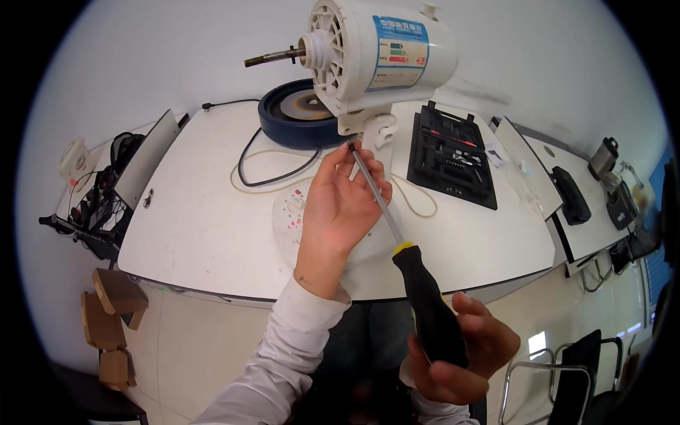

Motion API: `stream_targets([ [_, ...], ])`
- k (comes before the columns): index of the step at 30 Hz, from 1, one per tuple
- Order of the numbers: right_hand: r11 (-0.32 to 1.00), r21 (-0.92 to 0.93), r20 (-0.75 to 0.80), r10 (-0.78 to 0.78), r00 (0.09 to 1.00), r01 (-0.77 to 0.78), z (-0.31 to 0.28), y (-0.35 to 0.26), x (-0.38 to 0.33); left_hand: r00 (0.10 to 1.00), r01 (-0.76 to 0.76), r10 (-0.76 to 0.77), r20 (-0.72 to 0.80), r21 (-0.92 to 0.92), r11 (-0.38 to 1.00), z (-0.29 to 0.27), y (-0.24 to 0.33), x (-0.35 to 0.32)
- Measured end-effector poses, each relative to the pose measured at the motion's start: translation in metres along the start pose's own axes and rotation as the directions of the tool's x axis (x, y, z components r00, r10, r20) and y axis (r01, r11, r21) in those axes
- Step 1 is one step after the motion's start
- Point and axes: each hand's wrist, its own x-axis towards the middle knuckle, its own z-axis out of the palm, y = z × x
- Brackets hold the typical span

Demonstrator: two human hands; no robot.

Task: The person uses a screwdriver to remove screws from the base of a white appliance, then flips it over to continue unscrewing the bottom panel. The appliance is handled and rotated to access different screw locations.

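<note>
Grips black-and-yellow screwdriver (432, 304) loosely in right hand (490, 343), with white motor (397, 53) above and beyond left hand (346, 205), limiting room there, dark blue disc (285, 134) beyond and to its left, and open black tool case (453, 170) to its right. Shows bare white tabletop (191, 212) left of left hand, past black cable (240, 164), with near edge (212, 291) passing beneath left wrist. Runs shaft (382, 209) from right hand up to half-curled left hand, cannot tell whether pinching the tip, just below motor bracket (363, 122).

The screwdriver (418, 280) is black and grey with a yellow collar (403, 247), the motor (361, 60) white with a blue-and-cream label (400, 57), the round base (283, 130) at eleven o'clock navy.
</note>
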Motion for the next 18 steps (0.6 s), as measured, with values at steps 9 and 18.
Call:
stream_targets([
  [9, 0.998, 0.054, -0.247, 0.050, 0.968, -0.038, -0.018, 0.014, -0.018, 0.992, -0.105, 0.112, -0.057, 0.111, 0.988, -0.021, -0.025, -0.009],
  [18, 0.912, 0.334, -0.466, 0.380, 0.799, -0.238, -0.026, 0.074, -0.034, 0.937, -0.288, 0.343, -0.070, 0.404, 0.868, -0.042, -0.036, -0.017],
])
